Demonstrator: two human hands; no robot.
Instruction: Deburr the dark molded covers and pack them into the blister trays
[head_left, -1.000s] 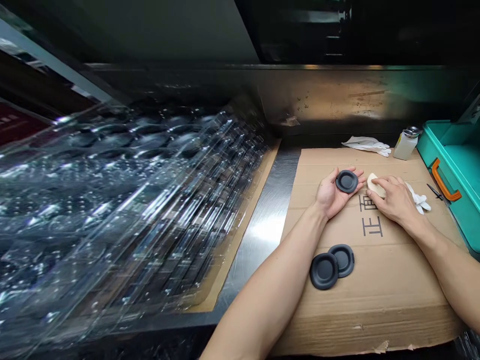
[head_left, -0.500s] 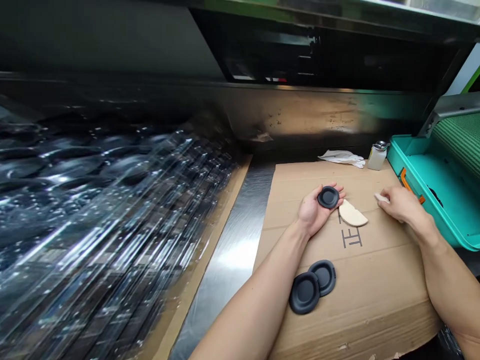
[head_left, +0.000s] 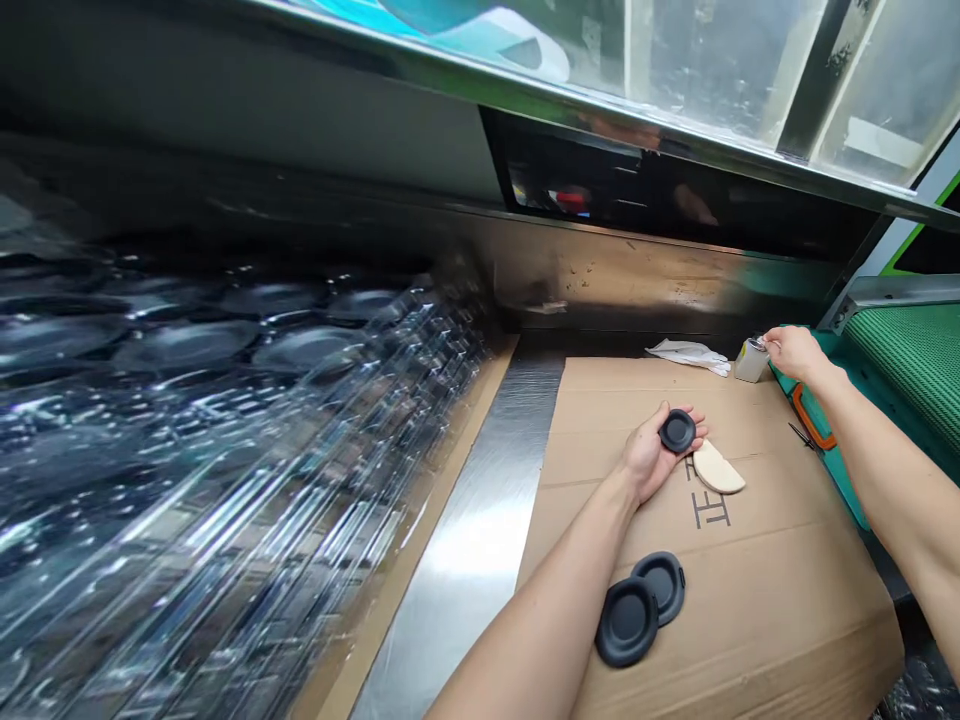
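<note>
My left hand (head_left: 651, 452) lies palm up and holds a small black round dish-shaped piece (head_left: 678, 431) with a raised rim, resting on its fingers. Just right of those fingertips is a cream half-round pad (head_left: 718, 468) on the cardboard. My right hand (head_left: 796, 353) is closed in a pinch at the top of a small whitish bottle (head_left: 750, 362); what is between its fingertips is hidden. Nearer to me, two more black dish-shaped pieces, a front one (head_left: 627, 622) and a rear one (head_left: 663, 588), overlap on the cardboard.
The cardboard sheet (head_left: 765, 590) covers the worktop beside a metal strip (head_left: 480, 500). Stacked clear plastic trays (head_left: 285, 480) fill the left. White gloves (head_left: 690, 354) lie at the back. At right are a teal bin (head_left: 851, 490), a thin black tool (head_left: 802, 436) and a green mesh belt (head_left: 915, 350).
My right hand has moved up and away from me, from above the cardboard to the bottle top; the white bit it pinched no longer shows. My left hand still holds the black piece. The view has shifted.
</note>
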